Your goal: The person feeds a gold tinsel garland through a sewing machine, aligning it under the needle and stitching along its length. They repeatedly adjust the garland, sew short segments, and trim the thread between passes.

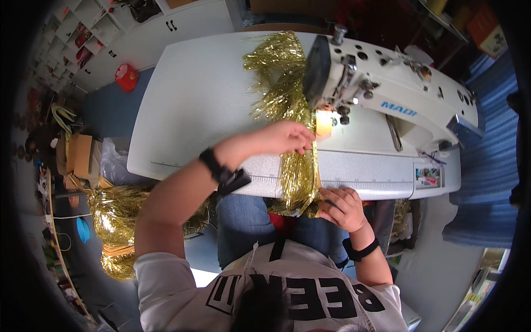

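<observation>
A strip of gold metallic tinsel fringe (290,97) runs down the sewing table, past the needle area of a white Maqi industrial sewing machine (398,83), and over the table's front edge. My left hand (286,137), slightly blurred, is over the strip just in front of the machine head. Its fingers are half curled at the narrow gold heading band; whether they pinch it is unclear. At the front edge my right hand (343,207) grips the lower end of the band between thumb and fingers. A lit orange piece (323,123) is beside the needle area, which is partly hidden.
A printed ruler scale (356,182) crosses the table front. Metal tweezers (394,133) lie under the machine arm, near a small parts tray (429,176). Bundled gold fringe (118,216) hangs at my left. A red bin (126,77) stands on the floor beyond the table.
</observation>
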A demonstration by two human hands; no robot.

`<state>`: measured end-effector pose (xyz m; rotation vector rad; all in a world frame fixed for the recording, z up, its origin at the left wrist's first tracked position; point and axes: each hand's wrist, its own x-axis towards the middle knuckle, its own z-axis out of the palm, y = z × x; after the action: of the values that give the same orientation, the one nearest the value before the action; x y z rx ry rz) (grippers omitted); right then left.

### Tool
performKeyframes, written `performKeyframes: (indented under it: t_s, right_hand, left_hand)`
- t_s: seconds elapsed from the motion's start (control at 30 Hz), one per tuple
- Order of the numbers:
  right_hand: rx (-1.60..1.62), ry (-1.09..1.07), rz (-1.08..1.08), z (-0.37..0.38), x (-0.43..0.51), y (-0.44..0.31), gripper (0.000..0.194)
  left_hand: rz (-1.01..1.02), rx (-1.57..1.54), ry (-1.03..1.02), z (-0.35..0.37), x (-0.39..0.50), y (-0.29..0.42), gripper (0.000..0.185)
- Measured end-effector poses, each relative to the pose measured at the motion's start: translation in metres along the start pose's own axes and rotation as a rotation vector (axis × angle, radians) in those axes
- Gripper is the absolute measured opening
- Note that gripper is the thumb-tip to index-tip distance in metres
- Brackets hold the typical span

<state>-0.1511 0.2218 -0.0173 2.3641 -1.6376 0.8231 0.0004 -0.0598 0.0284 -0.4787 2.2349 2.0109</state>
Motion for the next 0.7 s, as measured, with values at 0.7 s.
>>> performKeyframes:
  t_s: [0.7]
  right_hand:
    - [-0.087,-0.052,0.054,0.010,0.006,0.006,0.027]
  left_hand:
    - [-0.016,1.376,0.252,-0.099,0.100,0.045,0.071]
